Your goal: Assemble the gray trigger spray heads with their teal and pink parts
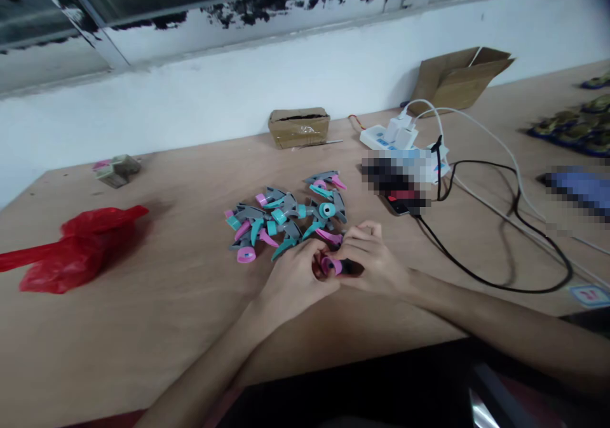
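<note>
Hands: your left hand (pixel 294 277) and right hand (pixel 372 260) pinch one pink part (pixel 330 265).
Parts pile (pixel 286 220): just beyond both hands.

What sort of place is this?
Probably a hand-assembly workshop: a wooden workbench holds a heap of coloured plastic parts, the left hand and right hand pinch a pink part, and cardboard boxes stand behind.

A small pink-and-black plastic piece (pixel 333 266) lies level, gripped at both ends.
</note>
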Tool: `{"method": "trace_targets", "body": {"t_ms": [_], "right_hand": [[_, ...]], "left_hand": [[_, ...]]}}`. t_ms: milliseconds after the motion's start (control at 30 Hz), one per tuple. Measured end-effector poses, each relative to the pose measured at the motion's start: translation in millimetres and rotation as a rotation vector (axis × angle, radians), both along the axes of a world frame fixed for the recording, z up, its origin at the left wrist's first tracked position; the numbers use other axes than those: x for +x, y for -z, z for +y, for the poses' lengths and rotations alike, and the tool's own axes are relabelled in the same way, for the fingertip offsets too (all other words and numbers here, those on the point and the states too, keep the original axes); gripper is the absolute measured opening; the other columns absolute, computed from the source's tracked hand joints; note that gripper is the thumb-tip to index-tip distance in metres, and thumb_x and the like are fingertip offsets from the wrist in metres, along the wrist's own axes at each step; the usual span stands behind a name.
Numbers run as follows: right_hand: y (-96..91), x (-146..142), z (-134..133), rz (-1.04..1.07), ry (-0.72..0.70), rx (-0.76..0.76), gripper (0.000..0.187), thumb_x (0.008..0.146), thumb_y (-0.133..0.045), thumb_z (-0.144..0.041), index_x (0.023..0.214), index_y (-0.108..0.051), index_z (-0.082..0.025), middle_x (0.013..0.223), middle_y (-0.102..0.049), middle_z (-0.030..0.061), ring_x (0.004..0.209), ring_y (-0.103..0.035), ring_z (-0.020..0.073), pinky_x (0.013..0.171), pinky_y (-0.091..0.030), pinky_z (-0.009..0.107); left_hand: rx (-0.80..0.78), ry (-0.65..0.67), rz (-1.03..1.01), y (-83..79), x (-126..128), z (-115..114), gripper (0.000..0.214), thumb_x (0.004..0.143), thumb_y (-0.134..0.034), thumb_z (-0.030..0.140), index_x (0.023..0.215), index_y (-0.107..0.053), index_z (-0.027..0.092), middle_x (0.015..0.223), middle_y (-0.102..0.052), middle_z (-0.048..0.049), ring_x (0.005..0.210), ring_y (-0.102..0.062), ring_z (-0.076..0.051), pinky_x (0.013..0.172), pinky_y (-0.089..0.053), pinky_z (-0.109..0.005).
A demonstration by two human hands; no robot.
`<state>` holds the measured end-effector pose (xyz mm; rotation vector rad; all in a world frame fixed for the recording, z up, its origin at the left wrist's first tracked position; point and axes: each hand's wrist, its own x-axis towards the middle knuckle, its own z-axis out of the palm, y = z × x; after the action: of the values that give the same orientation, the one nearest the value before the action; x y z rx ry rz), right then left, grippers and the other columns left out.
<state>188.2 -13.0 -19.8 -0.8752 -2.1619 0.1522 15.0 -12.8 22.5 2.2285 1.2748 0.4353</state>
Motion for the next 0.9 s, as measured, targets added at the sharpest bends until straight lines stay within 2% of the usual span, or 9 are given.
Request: {"method": "trace_targets", "body": {"t_ms": [233,367,433,567,767,900], "right_hand": [[2.4,-3.0,-5.5,-0.009,0.008,-0.028,0.007,0.076,-0.06,-0.025,0.079,-0.056,-0.02,0.068,-0.06,-0.0024,0.074,-0.051,0.0144,0.082,-0.027,0.036],[0.6,-5.1,-8.4,-0.017,0.003,-0.021,0.007,0.076,-0.06,-0.025,0.079,-0.056,-0.02,0.069,-0.061,-0.0031,0.074,-0.051,0.0141,0.082,-0.027,0.035],[0.6,-5.7,-9.2,-0.03,0.003,-0.023,0.006,0.076,-0.059,-0.025,0.079,-0.056,-0.02,0.069,-0.061,-0.003,0.074,-0.051,0.0142,0.082,-0.027,0.035],[3.6,-5.2,-8.7,-0.04,0.027,-0.013,0.006,0.075,-0.06,-0.025,0.077,-0.055,-0.02,0.07,-0.062,-0.0028,0.074,-0.051,0.0144,0.083,-0.026,0.036],[4.4,-4.2,-7.4,-0.064,0.073,-0.011,0.008,0.075,-0.061,-0.024,0.081,-0.057,-0.021,0.071,-0.062,-0.0023,0.076,-0.052,0.0158,0.082,-0.026,0.037],[1.4,-2.9,-6.3,-0.09,0.143,-0.006,0.005,0.076,-0.059,-0.024,0.078,-0.058,-0.02,0.072,-0.062,-0.0007,0.078,-0.052,0.0169,0.084,-0.026,0.038]], "left_hand": [[-0.014,0.004,0.031,-3.4,-2.3,-2.0,0.01,0.07,-0.053,0.019,0.081,-0.052,0.019,0.077,-0.06,-0.0008,0.068,-0.056,-0.017,0.062,-0.041,-0.029],[-0.124,0.037,0.018,-4.1,-8.5,0.6,0.015,0.069,-0.059,0.023,0.082,-0.053,0.02,0.079,-0.062,0.0008,0.069,-0.057,-0.016,0.061,-0.042,-0.027],[-0.114,0.041,0.036,-5.0,-7.8,-0.2,0.017,0.068,-0.06,0.023,0.083,-0.053,0.02,0.079,-0.062,0.0007,0.069,-0.058,-0.017,0.06,-0.042,-0.027],[0.031,-0.036,0.11,-5.6,-0.1,-5.1,0.012,0.068,-0.056,0.019,0.08,-0.052,0.018,0.078,-0.062,-0.0021,0.07,-0.058,-0.019,0.06,-0.042,-0.03],[-0.048,-0.07,0.006,1.6,1.7,-8.6,0.01,0.074,-0.054,0.021,0.083,-0.052,0.02,0.078,-0.061,0.0009,0.07,-0.057,-0.016,0.059,-0.042,-0.026],[0.037,-0.214,0.024,4.8,4.3,-13.0,0.015,0.074,-0.055,0.022,0.089,-0.054,0.021,0.082,-0.062,0.0003,0.073,-0.058,-0.016,0.06,-0.042,-0.026]]}}
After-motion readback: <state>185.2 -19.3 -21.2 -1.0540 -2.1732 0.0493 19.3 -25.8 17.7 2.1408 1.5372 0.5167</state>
